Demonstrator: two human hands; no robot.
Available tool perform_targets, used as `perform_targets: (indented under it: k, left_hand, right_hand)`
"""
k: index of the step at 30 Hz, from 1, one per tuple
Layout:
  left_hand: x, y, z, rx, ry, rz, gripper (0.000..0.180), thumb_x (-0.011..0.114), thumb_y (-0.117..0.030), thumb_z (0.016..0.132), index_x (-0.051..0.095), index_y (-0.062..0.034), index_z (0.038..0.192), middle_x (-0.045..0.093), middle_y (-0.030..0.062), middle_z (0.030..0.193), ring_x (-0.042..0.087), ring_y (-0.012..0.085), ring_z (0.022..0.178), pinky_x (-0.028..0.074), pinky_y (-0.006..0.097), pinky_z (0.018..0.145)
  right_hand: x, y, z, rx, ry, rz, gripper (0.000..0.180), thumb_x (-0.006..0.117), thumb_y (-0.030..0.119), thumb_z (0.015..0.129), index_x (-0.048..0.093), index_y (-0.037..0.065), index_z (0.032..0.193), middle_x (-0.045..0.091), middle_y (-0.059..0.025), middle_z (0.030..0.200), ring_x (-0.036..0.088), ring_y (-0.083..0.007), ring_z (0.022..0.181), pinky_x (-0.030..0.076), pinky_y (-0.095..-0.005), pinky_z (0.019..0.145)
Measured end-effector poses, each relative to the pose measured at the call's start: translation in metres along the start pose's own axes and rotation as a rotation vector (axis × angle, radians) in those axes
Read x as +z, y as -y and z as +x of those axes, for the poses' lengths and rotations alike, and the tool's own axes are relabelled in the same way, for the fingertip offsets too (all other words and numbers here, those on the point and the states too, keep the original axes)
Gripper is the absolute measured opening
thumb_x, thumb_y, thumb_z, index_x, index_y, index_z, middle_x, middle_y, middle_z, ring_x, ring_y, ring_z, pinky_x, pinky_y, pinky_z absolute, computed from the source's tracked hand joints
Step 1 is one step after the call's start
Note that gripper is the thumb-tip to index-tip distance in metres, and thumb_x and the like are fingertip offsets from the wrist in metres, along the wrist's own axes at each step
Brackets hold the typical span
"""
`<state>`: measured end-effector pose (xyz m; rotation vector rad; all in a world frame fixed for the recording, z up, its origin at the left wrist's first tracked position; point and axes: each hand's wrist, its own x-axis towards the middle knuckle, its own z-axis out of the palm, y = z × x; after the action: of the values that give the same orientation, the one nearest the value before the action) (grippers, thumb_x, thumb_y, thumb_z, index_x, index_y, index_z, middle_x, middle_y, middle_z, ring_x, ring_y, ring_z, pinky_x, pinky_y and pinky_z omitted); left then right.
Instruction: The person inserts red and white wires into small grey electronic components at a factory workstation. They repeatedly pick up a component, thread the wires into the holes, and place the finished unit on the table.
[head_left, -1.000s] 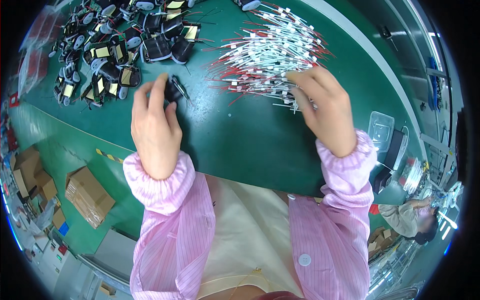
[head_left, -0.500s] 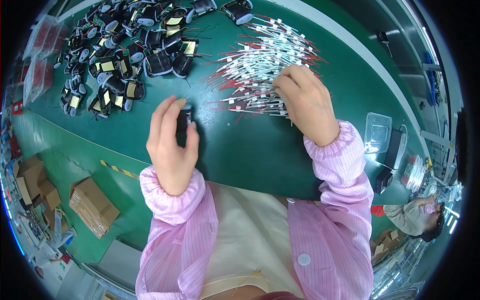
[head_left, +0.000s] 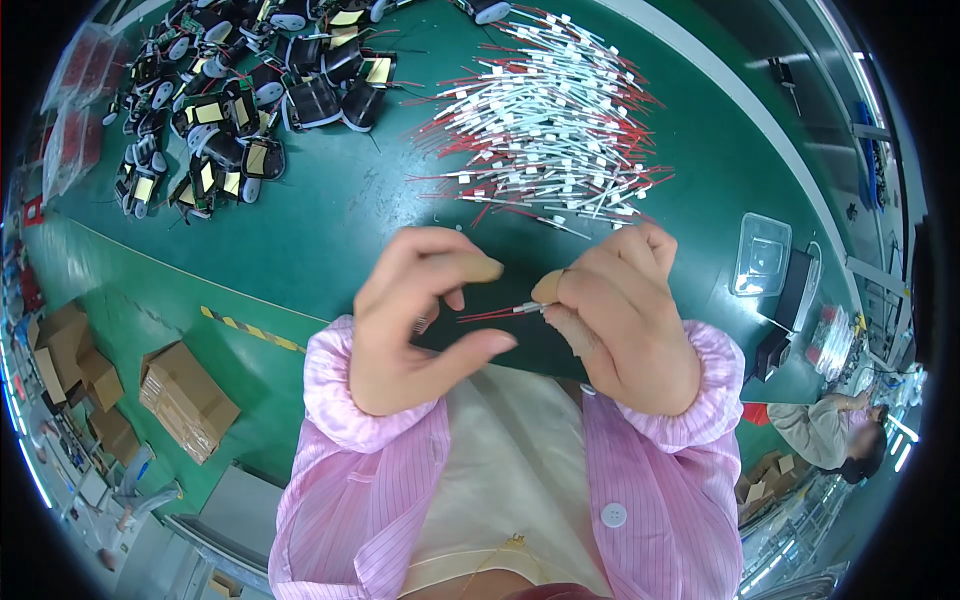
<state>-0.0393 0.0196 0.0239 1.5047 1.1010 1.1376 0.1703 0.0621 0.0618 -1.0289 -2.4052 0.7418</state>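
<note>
My right hand (head_left: 630, 315) is closed, pinching a thin wire lead (head_left: 505, 313) with red strands and a pale end between thumb and forefinger. The red strands point toward my left hand (head_left: 415, 320). On that hand, blurred by motion, thumb and forefinger stand apart, not touching the lead; the other fingers curl toward the palm over something I cannot make out. Beyond my hands lies a big heap of similar wire leads (head_left: 560, 120), red and whitish with small white tags.
At the far left a pile of black devices (head_left: 315, 103) with grey ends and cream pads covers the table (head_left: 330, 220). Clear plastic boxes (head_left: 72, 150) stand at the left edge. A clear tray (head_left: 762, 255) lies at the right. Cardboard boxes (head_left: 185, 400) stand on the floor; another person (head_left: 830, 430) sits at the right.
My right hand has come back from the heap with a wire lead. My left hand has moved right and nearer to me; the small black device at its fingers has gone from sight.
</note>
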Motion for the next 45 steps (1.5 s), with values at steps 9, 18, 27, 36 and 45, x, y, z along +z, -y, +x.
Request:
perform_targets:
  k: [9, 18, 27, 36, 45]
  left_hand:
    - [0.019, -0.004, -0.005, 0.161, -0.019, 0.43, 0.021, 0.08, -0.006, 0.065, 0.066, -0.0055, 0.08, 0.059, 0.0086, 0.092, 0.059, 0.0201, 0.065, 0.046, 0.03, 0.049]
    - [0.023, 0.002, -0.007, 0.244, 0.047, 0.322, 0.018, 0.073, -0.001, 0.066, 0.065, -0.0039, 0.082, 0.061, 0.0116, 0.091, 0.055, 0.0187, 0.059, 0.041, 0.028, 0.045]
    - [0.008, -0.001, -0.01, 0.149, 0.16, 0.066, 0.009, 0.064, -0.006, 0.079, 0.065, 0.003, 0.081, 0.062, 0.0216, 0.095, 0.053, 0.0132, 0.055, 0.044, 0.025, 0.05]
    - [0.024, 0.002, -0.014, 0.066, 0.012, -0.265, 0.014, 0.063, 0.009, 0.074, 0.064, 0.0017, 0.086, 0.061, 0.016, 0.1, 0.046, 0.0051, 0.058, 0.038, 0.02, 0.051]
    - [0.026, 0.0, -0.016, 0.072, 0.014, -0.165, 0.014, 0.064, 0.008, 0.074, 0.065, 0.001, 0.087, 0.061, 0.0151, 0.102, 0.046, 0.006, 0.055, 0.037, 0.021, 0.047]
  right_hand:
    - [0.002, 0.009, -0.018, 0.158, 0.009, 0.005, 0.013, 0.071, 0.011, 0.076, 0.064, 0.008, 0.086, 0.05, -0.0002, 0.07, 0.045, -0.0205, 0.07, 0.03, -0.037, 0.076]
    - [0.006, 0.003, -0.024, 0.153, -0.023, 0.205, 0.012, 0.072, 0.015, 0.078, 0.064, 0.007, 0.076, 0.052, -0.0019, 0.062, 0.045, -0.0211, 0.062, 0.032, -0.0345, 0.069]
    - [-0.016, -0.01, -0.027, 0.16, 0.102, 0.412, 0.012, 0.076, 0.009, 0.074, 0.068, 0.006, 0.081, 0.053, -0.0002, 0.061, 0.046, -0.0157, 0.057, 0.034, -0.0302, 0.067]
    - [0.022, 0.0, -0.028, 0.308, -0.092, 1.098, 0.025, 0.08, 0.003, 0.067, 0.068, 0.003, 0.088, 0.054, -0.0023, 0.076, 0.048, -0.0095, 0.065, 0.036, -0.0239, 0.057]
    - [0.021, 0.007, -0.024, 0.204, -0.184, 0.83, 0.018, 0.074, -0.007, 0.069, 0.068, 0.002, 0.084, 0.055, -0.0044, 0.074, 0.048, -0.0118, 0.062, 0.036, -0.0251, 0.055]
